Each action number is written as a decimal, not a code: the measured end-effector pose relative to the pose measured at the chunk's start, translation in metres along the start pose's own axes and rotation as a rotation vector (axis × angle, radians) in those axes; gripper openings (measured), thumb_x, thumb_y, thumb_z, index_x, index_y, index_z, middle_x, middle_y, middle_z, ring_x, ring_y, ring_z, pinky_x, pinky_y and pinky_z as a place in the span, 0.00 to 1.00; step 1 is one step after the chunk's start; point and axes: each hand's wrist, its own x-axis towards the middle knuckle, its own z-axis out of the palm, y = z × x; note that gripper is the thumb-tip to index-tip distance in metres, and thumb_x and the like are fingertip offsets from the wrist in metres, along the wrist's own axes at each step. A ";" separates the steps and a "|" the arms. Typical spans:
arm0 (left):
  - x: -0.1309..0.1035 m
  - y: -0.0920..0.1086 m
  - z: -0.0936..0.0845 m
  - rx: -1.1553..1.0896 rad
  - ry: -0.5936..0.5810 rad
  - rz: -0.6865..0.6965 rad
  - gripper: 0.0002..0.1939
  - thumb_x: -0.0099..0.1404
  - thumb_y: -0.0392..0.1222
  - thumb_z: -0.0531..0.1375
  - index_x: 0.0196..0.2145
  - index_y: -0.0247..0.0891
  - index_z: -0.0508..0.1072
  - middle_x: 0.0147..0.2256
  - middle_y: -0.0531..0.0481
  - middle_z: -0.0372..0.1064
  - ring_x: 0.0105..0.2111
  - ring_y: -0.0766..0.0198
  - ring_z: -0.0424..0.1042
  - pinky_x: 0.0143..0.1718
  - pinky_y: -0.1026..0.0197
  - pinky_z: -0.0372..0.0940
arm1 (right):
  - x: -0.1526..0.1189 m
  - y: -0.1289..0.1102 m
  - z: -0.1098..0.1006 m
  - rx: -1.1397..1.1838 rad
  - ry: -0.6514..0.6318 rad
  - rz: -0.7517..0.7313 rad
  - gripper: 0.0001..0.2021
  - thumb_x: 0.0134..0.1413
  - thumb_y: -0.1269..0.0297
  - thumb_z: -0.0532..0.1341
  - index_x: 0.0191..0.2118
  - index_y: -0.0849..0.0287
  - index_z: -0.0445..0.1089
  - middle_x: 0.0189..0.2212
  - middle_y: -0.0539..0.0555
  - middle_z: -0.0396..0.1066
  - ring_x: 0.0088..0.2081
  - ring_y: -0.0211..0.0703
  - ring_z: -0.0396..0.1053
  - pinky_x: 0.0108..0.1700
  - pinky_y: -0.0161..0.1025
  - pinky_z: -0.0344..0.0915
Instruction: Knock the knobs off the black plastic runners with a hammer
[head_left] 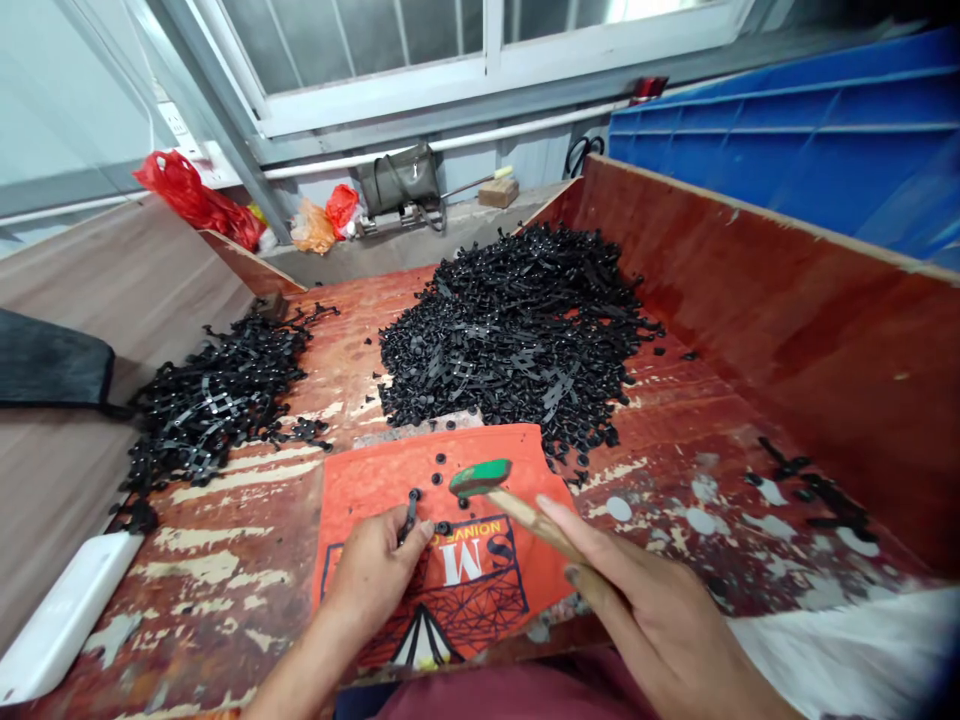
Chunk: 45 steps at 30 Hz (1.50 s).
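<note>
In my left hand [379, 565] a small black plastic part [409, 510] is pinched between thumb and fingers, its round end pointing away from me. My right hand [637, 590] is closed round the pale wooden handle of a mallet. The green head of this mallet [481, 477] hovers or rests over the orange cloth [360, 480]; which of the two I cannot tell. Several loose black round pieces [440, 459] lie on the cloth between my hands. Dark printed lettering and a line drawing cover the cloth's near half.
Beyond the cloth rises a big heap of black parts [510, 330]. Linked black pieces [217, 400] are piled at left, near a white box-shaped object [71, 610]. A red-brown board [765, 330] walls the right side; a blue crate [787, 140] stands behind it.
</note>
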 end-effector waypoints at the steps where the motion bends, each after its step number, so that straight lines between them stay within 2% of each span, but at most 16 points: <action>1: 0.000 0.000 0.000 -0.002 0.001 -0.001 0.19 0.63 0.57 0.54 0.25 0.38 0.67 0.21 0.56 0.60 0.23 0.65 0.59 0.25 0.65 0.50 | -0.001 -0.001 -0.003 -0.018 0.021 -0.035 0.27 0.70 0.69 0.46 0.69 0.42 0.47 0.60 0.50 0.68 0.56 0.44 0.70 0.57 0.45 0.68; 4: 0.000 0.000 0.000 0.018 0.006 -0.010 0.18 0.64 0.54 0.53 0.25 0.38 0.67 0.19 0.56 0.60 0.22 0.65 0.59 0.24 0.65 0.49 | -0.001 -0.004 -0.005 -0.074 0.050 -0.112 0.28 0.69 0.71 0.47 0.70 0.42 0.46 0.59 0.49 0.68 0.57 0.43 0.69 0.57 0.44 0.68; 6: -0.001 0.001 0.001 0.040 0.011 -0.009 0.17 0.65 0.53 0.53 0.25 0.39 0.66 0.19 0.56 0.60 0.22 0.65 0.60 0.24 0.64 0.49 | 0.003 -0.005 -0.004 -0.114 0.019 -0.116 0.28 0.69 0.71 0.46 0.70 0.41 0.46 0.59 0.48 0.68 0.56 0.43 0.70 0.56 0.43 0.70; 9: -0.003 0.004 0.002 0.078 0.014 -0.011 0.17 0.66 0.51 0.52 0.24 0.40 0.64 0.19 0.55 0.62 0.22 0.65 0.62 0.25 0.64 0.49 | 0.009 -0.004 -0.002 -0.196 -0.073 -0.084 0.28 0.68 0.70 0.46 0.69 0.41 0.48 0.55 0.49 0.73 0.48 0.45 0.76 0.50 0.46 0.74; 12: -0.005 0.007 0.001 0.111 0.018 -0.020 0.16 0.67 0.49 0.51 0.25 0.40 0.65 0.21 0.53 0.66 0.24 0.63 0.65 0.25 0.64 0.49 | 0.011 -0.002 -0.003 -0.240 -0.094 -0.116 0.29 0.66 0.71 0.47 0.69 0.40 0.50 0.51 0.50 0.76 0.42 0.46 0.79 0.45 0.46 0.77; 18: -0.011 0.012 0.001 0.184 0.025 -0.043 0.16 0.67 0.49 0.51 0.26 0.39 0.67 0.25 0.49 0.72 0.27 0.61 0.69 0.27 0.64 0.51 | 0.007 -0.003 -0.007 -0.224 -0.007 -0.164 0.30 0.67 0.70 0.48 0.70 0.42 0.45 0.58 0.50 0.70 0.52 0.47 0.74 0.51 0.43 0.74; 24: -0.014 0.016 0.002 0.231 0.037 -0.070 0.14 0.68 0.47 0.51 0.29 0.38 0.70 0.29 0.46 0.75 0.30 0.60 0.71 0.29 0.63 0.53 | 0.011 0.001 -0.007 -0.325 -0.107 -0.208 0.30 0.67 0.71 0.46 0.70 0.40 0.45 0.56 0.50 0.71 0.48 0.47 0.76 0.50 0.46 0.74; 29: -0.014 0.020 0.002 0.264 0.027 -0.065 0.16 0.69 0.47 0.50 0.32 0.38 0.73 0.32 0.43 0.76 0.32 0.58 0.74 0.30 0.62 0.54 | 0.008 0.005 -0.002 -0.287 -0.057 -0.260 0.33 0.65 0.73 0.48 0.71 0.42 0.42 0.61 0.49 0.66 0.55 0.48 0.70 0.52 0.42 0.73; 34: -0.016 0.024 0.000 0.333 0.017 -0.069 0.17 0.69 0.47 0.49 0.34 0.38 0.74 0.32 0.42 0.77 0.33 0.56 0.74 0.30 0.61 0.53 | 0.005 0.014 0.012 -0.337 -0.220 -0.197 0.34 0.65 0.74 0.46 0.71 0.40 0.38 0.58 0.47 0.69 0.49 0.46 0.76 0.47 0.43 0.77; 38: -0.016 0.022 0.000 0.309 0.015 -0.068 0.16 0.69 0.47 0.50 0.33 0.38 0.73 0.32 0.43 0.77 0.33 0.57 0.74 0.31 0.61 0.53 | 0.003 0.018 0.015 -0.287 -0.074 -0.203 0.33 0.65 0.73 0.47 0.72 0.44 0.39 0.62 0.50 0.63 0.56 0.48 0.69 0.53 0.42 0.72; 42: -0.015 0.020 0.000 0.305 0.006 -0.047 0.16 0.69 0.47 0.49 0.31 0.38 0.73 0.31 0.43 0.76 0.31 0.58 0.73 0.29 0.61 0.52 | 0.006 0.014 0.019 -0.309 -0.176 -0.174 0.32 0.66 0.74 0.46 0.70 0.40 0.44 0.55 0.49 0.72 0.45 0.47 0.78 0.48 0.45 0.76; 45: -0.014 0.019 0.001 0.280 0.004 -0.037 0.16 0.69 0.47 0.50 0.31 0.38 0.72 0.32 0.43 0.76 0.31 0.58 0.72 0.29 0.62 0.52 | 0.007 0.011 0.021 -0.294 -0.150 -0.156 0.30 0.67 0.73 0.45 0.70 0.43 0.45 0.59 0.50 0.69 0.49 0.46 0.76 0.50 0.46 0.74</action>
